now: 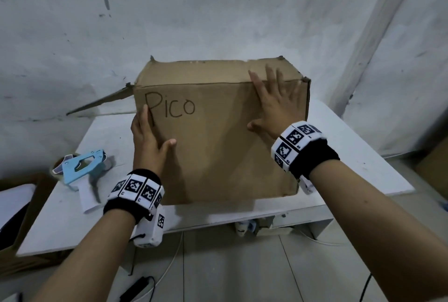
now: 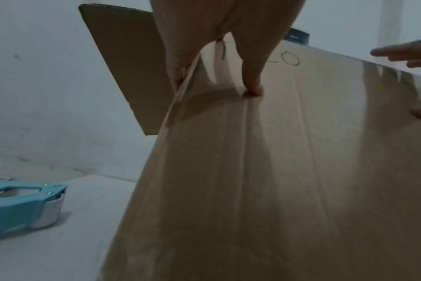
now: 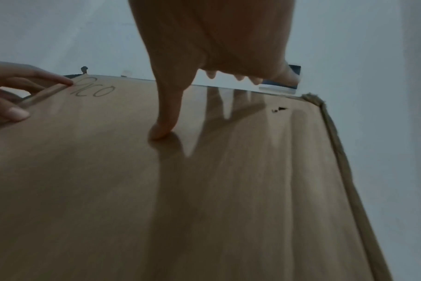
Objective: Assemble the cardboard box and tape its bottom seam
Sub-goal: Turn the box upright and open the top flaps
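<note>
A creased brown cardboard box (image 1: 218, 136) stands on the white table (image 1: 351, 156). The left hand (image 1: 148, 141) grips its left corner edge; the right hand (image 1: 274, 105) lies spread flat across its top fold.

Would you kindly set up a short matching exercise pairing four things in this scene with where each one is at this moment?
Things:
1. left hand
2. right hand
3. tape dispenser
4. loose flap

Places:
A. lying on the white table, left of the cardboard box
B. sticking out sideways from the box's upper left corner
C. spread flat on the box's front face, fingers reaching over the top edge
D. holding the box's left vertical edge, thumb on the front face

Pairs: 1-D, 2-C, 3-A, 4-B
</note>
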`<state>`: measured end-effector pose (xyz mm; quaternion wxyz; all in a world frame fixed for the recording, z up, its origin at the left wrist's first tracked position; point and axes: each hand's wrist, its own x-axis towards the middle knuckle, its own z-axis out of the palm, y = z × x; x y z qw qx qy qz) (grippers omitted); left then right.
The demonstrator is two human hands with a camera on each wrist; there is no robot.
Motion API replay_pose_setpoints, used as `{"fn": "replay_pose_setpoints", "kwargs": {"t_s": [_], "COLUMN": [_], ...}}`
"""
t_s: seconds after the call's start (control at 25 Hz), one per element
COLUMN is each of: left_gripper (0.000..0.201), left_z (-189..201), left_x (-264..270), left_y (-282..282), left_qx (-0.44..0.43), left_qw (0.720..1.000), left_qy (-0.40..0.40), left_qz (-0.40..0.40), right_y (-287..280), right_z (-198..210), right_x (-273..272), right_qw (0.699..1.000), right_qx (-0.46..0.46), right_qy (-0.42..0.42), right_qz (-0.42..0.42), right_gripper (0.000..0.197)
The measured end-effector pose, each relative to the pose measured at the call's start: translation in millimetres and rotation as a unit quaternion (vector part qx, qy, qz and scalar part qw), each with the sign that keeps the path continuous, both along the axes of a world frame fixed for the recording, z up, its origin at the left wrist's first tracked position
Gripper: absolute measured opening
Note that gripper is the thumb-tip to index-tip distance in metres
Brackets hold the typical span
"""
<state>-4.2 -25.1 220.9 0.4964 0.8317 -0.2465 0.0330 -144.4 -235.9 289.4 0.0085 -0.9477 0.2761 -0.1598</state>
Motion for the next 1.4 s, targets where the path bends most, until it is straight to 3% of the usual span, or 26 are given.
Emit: {"fn": "replay_pose_setpoints", "kwargs": {"t_s": [0.16, 0.28, 0.36, 0.48, 0.64, 0.76, 1.04, 1.12, 1.24, 1.32, 1.4], "left_gripper": [0.101, 0.102, 0.094, 0.081, 0.079, 0.072, 0.061, 0.058, 0.054, 0.056, 0.064], "left_z": [-12, 0, 16, 30, 4, -17, -23, -23, -20, -16, -15], "left_x": [-1, -1, 5, 26, 33, 41, 65, 62, 48, 47, 55], "left_y": [6, 0, -5, -9, -17, -21, -37, -45, -64, -83, -95], "left_qx": [-0.036, -0.113, -0.17, -0.223, -0.206, -0.175, -0.144, -0.113, 0.001, 0.115, 0.246], "left_qw": [0.999, 0.988, 0.967, 0.951, 0.947, 0.957, 0.964, 0.974, 0.988, 0.984, 0.959], "left_qy": [0.023, 0.108, 0.181, 0.197, 0.225, 0.218, 0.219, 0.185, -0.01, -0.115, -0.14], "left_qz": [0.006, 0.019, 0.049, 0.087, 0.098, 0.075, 0.051, 0.067, 0.156, 0.067, -0.016], "right_y": [5, 2, 3, 16, 15, 3, -14, -24, -41, -49, -54], "right_z": [6, 8, 6, -25, -77, -82, -79, -75, -73, -71, -71], "right_x": [19, 22, 21, 14, 12, 23, 48, 57, 71, 79, 87], "right_qw": [0.998, 0.999, 0.999, 0.999, 0.999, 1.0, 0.999, 0.999, 0.997, 0.997, 0.997], "right_qx": [-0.025, -0.019, -0.017, -0.031, -0.025, -0.013, -0.006, -0.008, -0.011, -0.009, -0.009], "right_qy": [0.051, 0.045, 0.029, 0.017, 0.033, 0.022, 0.041, 0.052, 0.072, 0.077, 0.074], "right_qz": [0.025, 0.02, 0.024, 0.024, 0.009, 0.01, -0.009, -0.009, -0.01, -0.009, -0.007], "right_gripper": [0.104, 0.101, 0.099, 0.092, 0.075, 0.072, 0.063, 0.064, 0.066, 0.066, 0.067]}}
